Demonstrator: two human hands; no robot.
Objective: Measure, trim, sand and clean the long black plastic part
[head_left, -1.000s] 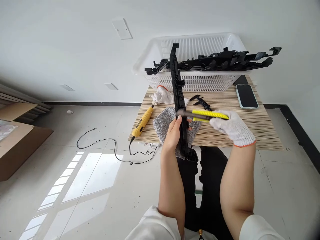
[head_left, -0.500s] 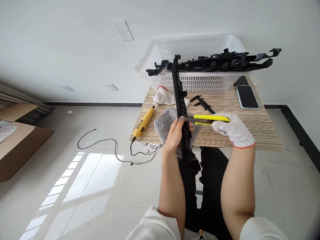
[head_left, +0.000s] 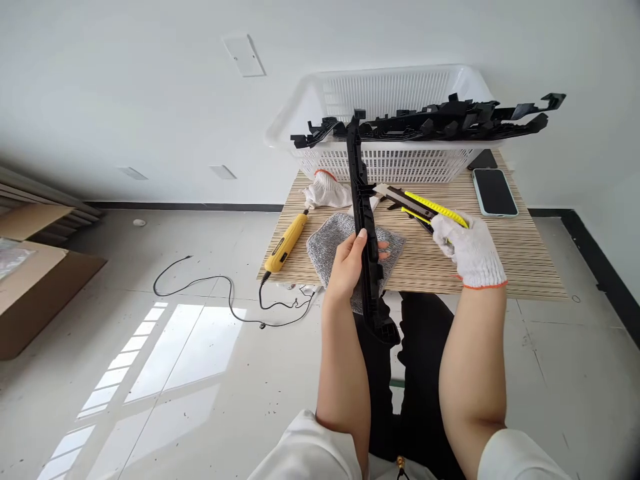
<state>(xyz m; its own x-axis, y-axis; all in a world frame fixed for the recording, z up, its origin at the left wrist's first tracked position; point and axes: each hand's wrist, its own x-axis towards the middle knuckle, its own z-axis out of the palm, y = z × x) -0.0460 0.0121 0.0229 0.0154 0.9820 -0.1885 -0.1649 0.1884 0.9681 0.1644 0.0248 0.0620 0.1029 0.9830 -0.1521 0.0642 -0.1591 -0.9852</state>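
Note:
My bare left hand point(head_left: 349, 263) is closed around a long black plastic part point(head_left: 369, 267), which stands lengthwise in front of me with its far end by the basket. In my right hand point(head_left: 467, 247), covered by a white knit glove with an orange hem, is a yellow and black utility knife point(head_left: 425, 203). Its blade is out, and the tip is beside the part's side clip; whether they touch I cannot tell. Beneath the part lies a grey cloth point(head_left: 325, 247). The black caliper point(head_left: 395, 205) on the table is partly hidden behind the knife.
A white plastic basket point(head_left: 320, 163) carries several similar black parts point(head_left: 440, 123) across its rim. On the wooden table point(head_left: 530, 267) lie a yellow corded tool point(head_left: 287, 243), a spare white glove point(head_left: 327, 191) and a phone point(head_left: 494, 192). A black cable point(head_left: 230, 293) trails over the floor.
The knife has swung from nearly level beside my left thumb to a slant, its tip now farther up the part near the clip. My left hand keeps its grip.

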